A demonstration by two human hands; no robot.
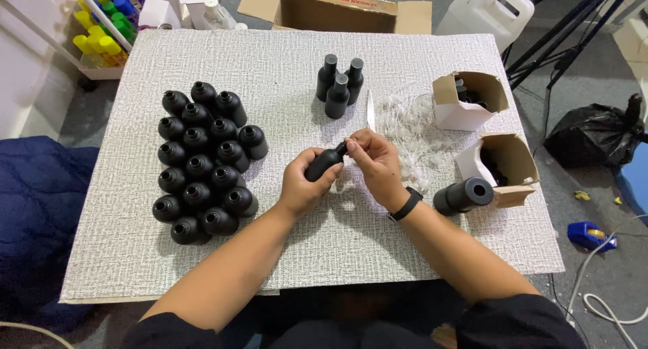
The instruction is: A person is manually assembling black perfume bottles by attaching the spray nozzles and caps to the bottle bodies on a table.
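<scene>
On the left of the textured mat point(202, 52) I see a cluster of open black bottles point(202, 163) standing upright. Near the middle, my left hand point(302, 183) is wrapped around a black bottle point(324, 163) lying tilted, while my right hand point(378, 161) pinches the cap point(343, 146) at its neck. Farther off stand three capped bottles point(339, 86). To the right lie white pump parts point(408, 133), two open cardboard boxes point(482, 129) and a black tube point(464, 195).
</scene>
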